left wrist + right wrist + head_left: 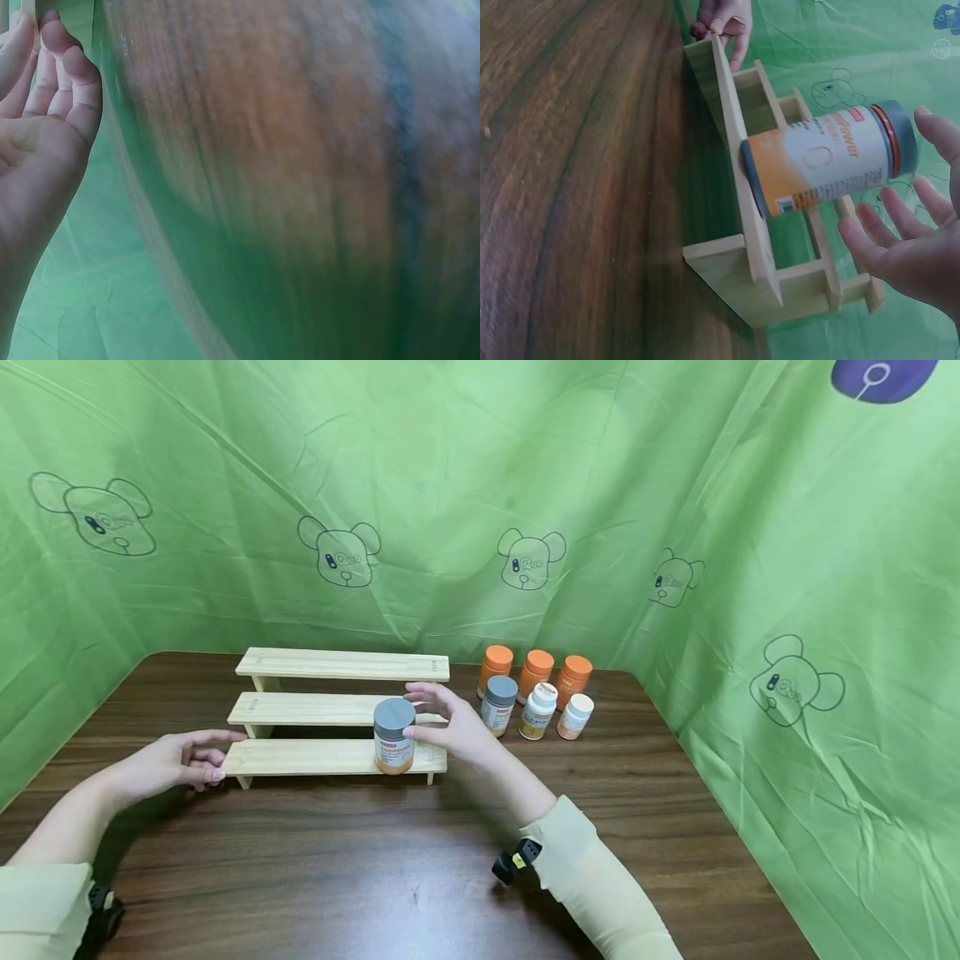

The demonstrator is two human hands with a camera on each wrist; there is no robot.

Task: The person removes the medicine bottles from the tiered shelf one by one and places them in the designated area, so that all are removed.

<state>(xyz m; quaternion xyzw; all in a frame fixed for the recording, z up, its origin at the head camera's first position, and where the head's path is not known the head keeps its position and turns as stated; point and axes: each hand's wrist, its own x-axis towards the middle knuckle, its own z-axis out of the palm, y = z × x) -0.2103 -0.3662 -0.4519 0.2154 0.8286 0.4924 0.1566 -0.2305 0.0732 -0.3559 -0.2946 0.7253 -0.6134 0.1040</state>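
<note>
A grey-lidded supplement bottle [393, 745] with a white and orange label stands upright on the right part of the lowest step of a three-tier wooden rack [300, 758]. Beside it is my right hand [453, 727], thumb and fingers spread. In the right wrist view, a gap separates those fingers [866, 240] from the bottle [825, 157]; whether the thumb touches the lid cannot be told. At the rack's left end, my left hand [176, 762] pinches the lowest board between thumb and fingers, which the left wrist view shows at its upper left corner [52, 97].
Right of the rack stand several bottles: three orange ones [536, 672] behind, then another grey-lidded bottle [498, 703], a white-capped bottle with a yellowish label [537, 712] and a small white one [575, 717]. Green curtain [435, 485] encloses the brown wooden table [360, 868].
</note>
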